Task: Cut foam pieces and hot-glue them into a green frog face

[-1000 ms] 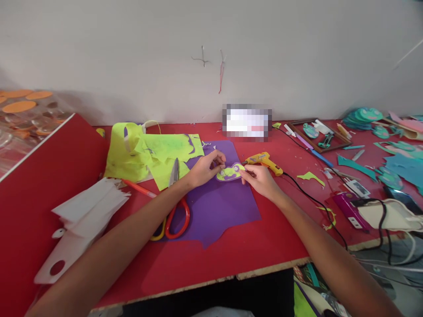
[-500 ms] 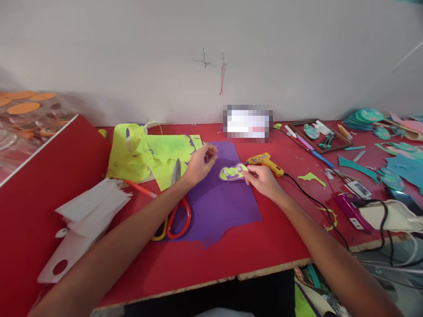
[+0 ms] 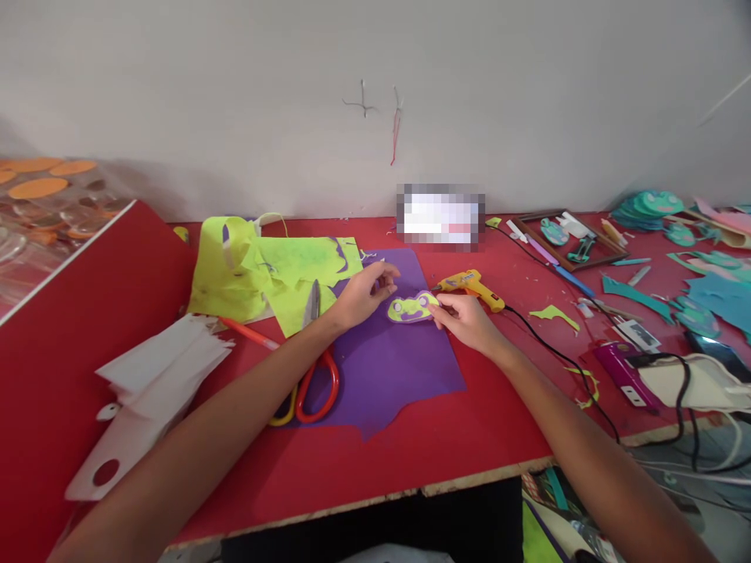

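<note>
Between the thumb and fingers of my right hand is the right end of a small felt frog face. It is lime green with a purple border, two round white eyes and purple markings. My left hand hovers just left of it, fingers bent and thumb apart, with nothing visible in them. Both hands are over a purple felt sheet. Scissors with red and yellow handles lie under my left forearm, partly hidden. Lime green felt is spread behind them.
A yellow glue gun with a black cord lies beyond my right hand. White sheets are at the left, beside a red panel. On the right are a wooden tray, teal felt pieces and a magenta power strip.
My left hand has shifted slightly right and down, closer to the felt frog face. My right hand holds the face almost in the same place.
</note>
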`<state>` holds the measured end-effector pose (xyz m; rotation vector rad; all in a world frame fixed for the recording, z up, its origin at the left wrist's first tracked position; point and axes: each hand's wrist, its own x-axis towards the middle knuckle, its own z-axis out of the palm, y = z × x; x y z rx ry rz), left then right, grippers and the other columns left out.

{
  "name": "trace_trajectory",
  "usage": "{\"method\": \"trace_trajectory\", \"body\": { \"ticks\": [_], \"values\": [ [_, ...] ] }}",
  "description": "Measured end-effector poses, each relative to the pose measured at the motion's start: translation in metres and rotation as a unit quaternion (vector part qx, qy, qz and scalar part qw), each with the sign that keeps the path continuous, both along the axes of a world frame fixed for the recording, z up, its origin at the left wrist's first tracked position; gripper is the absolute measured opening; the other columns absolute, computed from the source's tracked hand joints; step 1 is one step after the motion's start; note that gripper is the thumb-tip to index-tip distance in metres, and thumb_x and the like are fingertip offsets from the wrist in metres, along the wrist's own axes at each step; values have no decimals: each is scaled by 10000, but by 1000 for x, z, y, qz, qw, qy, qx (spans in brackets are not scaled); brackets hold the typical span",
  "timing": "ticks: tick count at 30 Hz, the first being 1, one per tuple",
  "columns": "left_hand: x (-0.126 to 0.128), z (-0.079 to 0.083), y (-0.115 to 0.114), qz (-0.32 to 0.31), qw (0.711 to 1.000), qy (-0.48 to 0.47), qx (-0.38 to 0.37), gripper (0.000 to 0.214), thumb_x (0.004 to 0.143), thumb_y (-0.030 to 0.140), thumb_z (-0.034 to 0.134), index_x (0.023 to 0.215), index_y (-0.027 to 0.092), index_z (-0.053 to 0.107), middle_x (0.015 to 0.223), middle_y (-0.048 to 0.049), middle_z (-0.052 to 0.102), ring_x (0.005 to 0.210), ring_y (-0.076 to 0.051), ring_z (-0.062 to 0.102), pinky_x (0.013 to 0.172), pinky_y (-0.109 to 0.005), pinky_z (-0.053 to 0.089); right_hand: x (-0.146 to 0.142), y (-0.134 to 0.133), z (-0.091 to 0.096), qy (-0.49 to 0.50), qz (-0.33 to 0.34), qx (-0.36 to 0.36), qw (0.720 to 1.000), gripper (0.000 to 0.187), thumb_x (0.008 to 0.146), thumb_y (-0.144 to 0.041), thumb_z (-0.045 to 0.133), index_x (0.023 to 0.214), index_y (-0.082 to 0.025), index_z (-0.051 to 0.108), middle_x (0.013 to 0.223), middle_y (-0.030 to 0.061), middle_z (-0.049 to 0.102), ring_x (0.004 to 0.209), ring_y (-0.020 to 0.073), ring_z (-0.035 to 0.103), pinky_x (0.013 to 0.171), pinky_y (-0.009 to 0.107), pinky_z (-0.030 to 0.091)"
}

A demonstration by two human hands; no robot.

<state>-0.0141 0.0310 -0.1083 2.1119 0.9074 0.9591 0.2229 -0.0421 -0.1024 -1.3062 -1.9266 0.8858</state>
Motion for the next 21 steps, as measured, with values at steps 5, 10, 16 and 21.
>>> {"method": "trace_trajectory", "body": {
  "ticks": [5,10,16,21],
  "values": [
    [0,4,-3,-63,997,46,22,173,923,324,605,864,171,659,856,-36,613,760,-142,552,709,-272,448,0,0,2,-3,2,5,1000,468,986,-507,511,630,-203,519,600,-6,552,543,130,486,546,283,352],
    [0,5,-4,-60,996,59,12,147,903,275,609,812,165,643,807,-24,606,727,-135,545,697,-273,432,0,0,1,-7,10,8,1000,467,989,-497,510,626,-204,511,590,-15,531,529,121,465,535,281,335],
    [0,5,-4,-58,996,62,-12,147,906,276,584,831,167,650,835,-32,638,727,-135,564,706,-274,452,0,1,-1,-5,3,9,1000,469,983,-514,512,627,-209,494,594,-13,543,545,129,490,546,281,355],
    [0,0,-2,-65,996,56,-16,121,898,214,561,820,167,641,821,-28,641,714,-130,557,698,-267,448,1,2,0,-9,6,15,1000,470,982,-526,505,634,-210,492,585,-16,538,541,128,496,546,276,360]
  ]
}}
